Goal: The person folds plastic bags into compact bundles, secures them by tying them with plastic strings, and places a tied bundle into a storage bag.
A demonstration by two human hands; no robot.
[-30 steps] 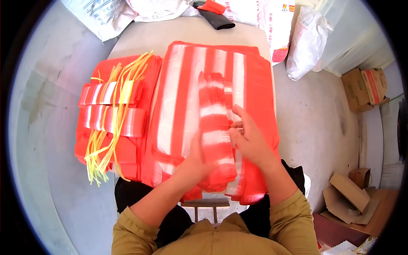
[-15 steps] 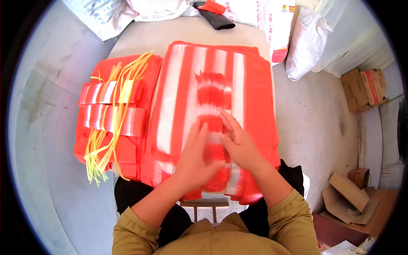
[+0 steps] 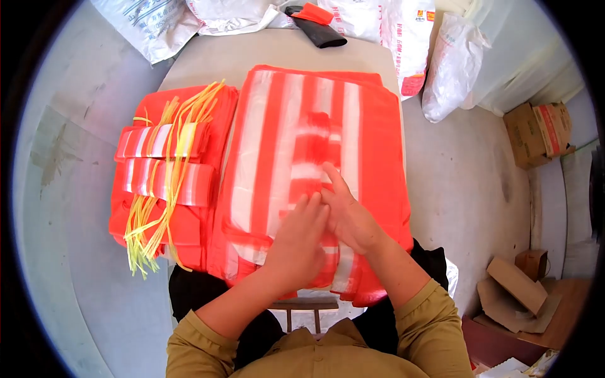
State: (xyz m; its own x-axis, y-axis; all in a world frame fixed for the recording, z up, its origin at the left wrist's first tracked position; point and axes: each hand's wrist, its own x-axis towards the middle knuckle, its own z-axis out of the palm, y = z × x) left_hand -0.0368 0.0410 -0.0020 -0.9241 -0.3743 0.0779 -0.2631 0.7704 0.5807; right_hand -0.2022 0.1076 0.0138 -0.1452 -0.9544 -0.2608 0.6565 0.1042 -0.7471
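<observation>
Left hand (image 3: 296, 242) and right hand (image 3: 354, 220), index extended, meet over the folded strip (image 3: 307, 170), likely steadying its layers; whether either grips, I cannot tell; it points toward 12 o'clock atop the striped stack (image 3: 381, 170)

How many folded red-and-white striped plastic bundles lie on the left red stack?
2: the far bundle, and beside it the near bundle. Long thin yellow strips cross both; others may be hidden underneath.

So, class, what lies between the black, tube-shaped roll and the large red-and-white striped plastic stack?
Only bare beige tabletop, as the head view shows.
</observation>
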